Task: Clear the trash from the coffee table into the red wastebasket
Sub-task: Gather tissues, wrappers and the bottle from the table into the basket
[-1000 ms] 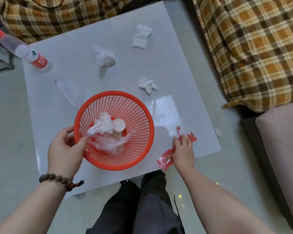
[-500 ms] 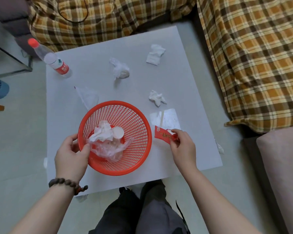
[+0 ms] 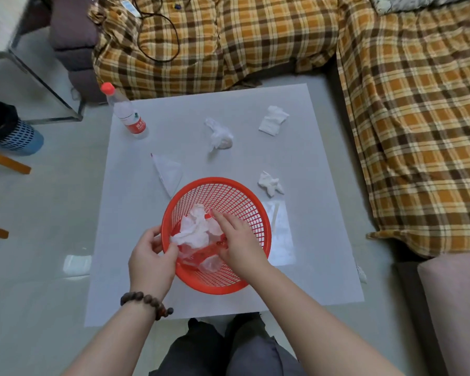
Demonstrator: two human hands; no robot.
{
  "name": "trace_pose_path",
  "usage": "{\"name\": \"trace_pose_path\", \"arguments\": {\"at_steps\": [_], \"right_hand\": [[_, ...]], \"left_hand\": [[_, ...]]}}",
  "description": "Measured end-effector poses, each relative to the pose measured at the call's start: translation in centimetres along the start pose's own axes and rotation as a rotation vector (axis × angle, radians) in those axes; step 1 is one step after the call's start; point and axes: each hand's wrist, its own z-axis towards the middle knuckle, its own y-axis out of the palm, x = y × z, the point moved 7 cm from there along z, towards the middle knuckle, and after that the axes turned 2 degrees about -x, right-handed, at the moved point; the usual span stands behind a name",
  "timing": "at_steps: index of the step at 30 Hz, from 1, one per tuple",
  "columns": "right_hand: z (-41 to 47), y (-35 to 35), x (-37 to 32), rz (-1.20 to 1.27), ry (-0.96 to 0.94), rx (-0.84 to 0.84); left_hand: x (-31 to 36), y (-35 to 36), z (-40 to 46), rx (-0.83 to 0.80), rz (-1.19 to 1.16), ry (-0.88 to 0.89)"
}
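Note:
The red wastebasket (image 3: 258, 213) stands near the front of the white coffee table (image 3: 318, 191), with crumpled tissue and clear plastic inside. My left hand (image 3: 149, 263) grips its near left rim, thumb inside. My right hand (image 3: 235, 244) reaches into the basket with fingers stretched out over the trash; a bit of the red wrapper (image 3: 219, 243) shows just beside its palm. On the table lie a crumpled tissue (image 3: 270, 183), a folded tissue (image 3: 273, 120), a knotted plastic bag (image 3: 219, 134), a flat clear bag (image 3: 169, 172) and a clear wrapper (image 3: 281, 234).
A water bottle (image 3: 128, 116) with a red cap stands at the table's far left corner. Plaid-covered sofas (image 3: 413, 131) border the far and right sides. A glass side table (image 3: 38, 85) and a blue bin (image 3: 17, 134) sit to the left. My knees are below the table's front edge.
My right hand lifted the red wrapper off the table's front right and carried it left into the basket. The left hand has stayed on the rim.

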Motion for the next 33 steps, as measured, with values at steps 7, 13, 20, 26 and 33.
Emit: {"name": "trace_pose_path", "arguments": {"at_steps": [7, 13, 20, 26, 33], "right_hand": [[-0.4, -1.5, 0.0, -0.005, -0.065, 0.068], [-0.2, -3.7, 3.4, 0.122, 0.021, 0.168], [3.4, -0.9, 15.2, -0.069, 0.36, 0.033], [8.1, -0.8, 20.1, -0.166, 0.438, 0.148], [10.7, 0.8, 20.5, -0.31, 0.36, 0.169]], "left_hand": [[0.0, -1.4, 1.1, 0.035, -0.008, -0.044], [-0.2, -2.5, 2.4, 0.087, 0.004, -0.08], [0.1, -2.0, 3.6, 0.119, 0.045, -0.055], [-0.6, -1.0, 4.5, 0.104, 0.03, -0.04], [-1.6, 0.2, 4.5, 0.098, 0.024, -0.019]]}}
